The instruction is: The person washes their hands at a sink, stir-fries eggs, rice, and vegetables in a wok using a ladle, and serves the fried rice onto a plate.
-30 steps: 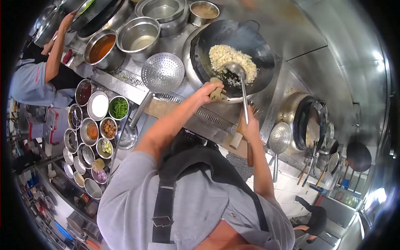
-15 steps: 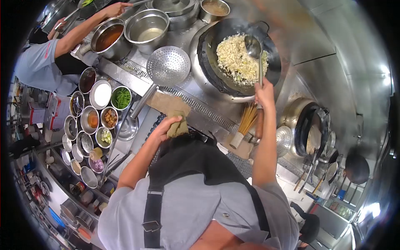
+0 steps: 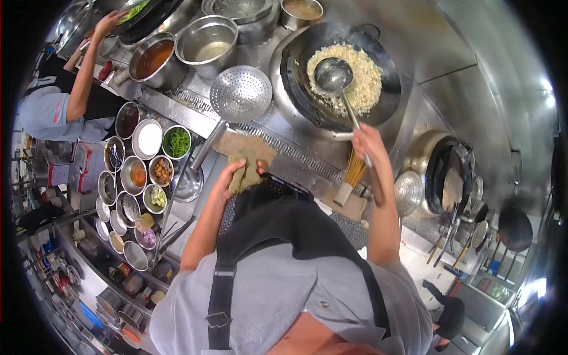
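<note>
My right hand point(image 3: 370, 144) grips the handle of a metal ladle point(image 3: 334, 76), whose round bowl rests on the left part of the fried rice point(image 3: 367, 74). The rice, pale with bits of green, lies in a large dark wok point(image 3: 387, 109) on the stove. In my left hand point(image 3: 223, 181) is a folded olive-coloured cloth point(image 3: 247, 173), held close to the front of my black apron point(image 3: 266, 219) at the counter edge. Fingers and thumb close around the cloth.
Left of the wok lies a perforated strainer point(image 3: 241, 93). A bamboo brush point(image 3: 354, 171) sits below my right hand. Several seasoning bowls point(image 3: 147, 139) stand at the left, a second wok point(image 3: 435, 177) at the right. A co-worker's arm point(image 3: 84, 77) reaches over pans at upper left.
The ladle bowl has moved left across the rice, and its handle now slants. My left hand has turned the cloth slightly. The co-worker's arm has swung left, towards the greens.
</note>
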Demonstrator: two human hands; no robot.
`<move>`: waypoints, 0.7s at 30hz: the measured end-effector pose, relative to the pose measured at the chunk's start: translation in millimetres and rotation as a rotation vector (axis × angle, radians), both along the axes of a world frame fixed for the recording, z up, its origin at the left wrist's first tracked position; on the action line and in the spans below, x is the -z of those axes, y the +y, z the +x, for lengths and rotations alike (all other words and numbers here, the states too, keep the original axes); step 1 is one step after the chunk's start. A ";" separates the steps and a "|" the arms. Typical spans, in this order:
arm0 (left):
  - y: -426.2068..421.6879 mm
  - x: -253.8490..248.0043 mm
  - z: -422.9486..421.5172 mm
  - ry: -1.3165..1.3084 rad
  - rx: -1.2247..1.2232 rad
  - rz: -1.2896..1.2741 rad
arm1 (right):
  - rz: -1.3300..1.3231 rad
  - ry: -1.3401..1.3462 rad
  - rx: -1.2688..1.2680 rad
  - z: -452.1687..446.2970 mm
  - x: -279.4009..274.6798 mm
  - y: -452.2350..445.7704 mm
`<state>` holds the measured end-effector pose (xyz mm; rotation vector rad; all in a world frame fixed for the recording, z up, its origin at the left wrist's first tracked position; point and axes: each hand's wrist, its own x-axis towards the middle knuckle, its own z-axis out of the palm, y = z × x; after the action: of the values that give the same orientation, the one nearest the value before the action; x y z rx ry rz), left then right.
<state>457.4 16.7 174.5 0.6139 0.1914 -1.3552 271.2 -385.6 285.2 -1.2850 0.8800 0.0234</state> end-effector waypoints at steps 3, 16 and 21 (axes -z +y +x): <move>-8.1 -15.3 3.5 -0.117 0.033 0.034 | -0.585 0.165 0.094 28.7 1.7 7.6; -22.4 -4.3 -3.8 -0.139 0.087 0.032 | -0.332 -0.077 0.243 -11.9 -22.9 8.6; -28.7 -15.2 0.5 -0.028 0.102 -0.045 | 0.211 -0.383 0.429 -69.2 -60.0 -9.5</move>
<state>457.9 -12.0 189.7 0.6113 0.1078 -1.4444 202.0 -395.1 345.2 -0.8465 0.7795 -0.4440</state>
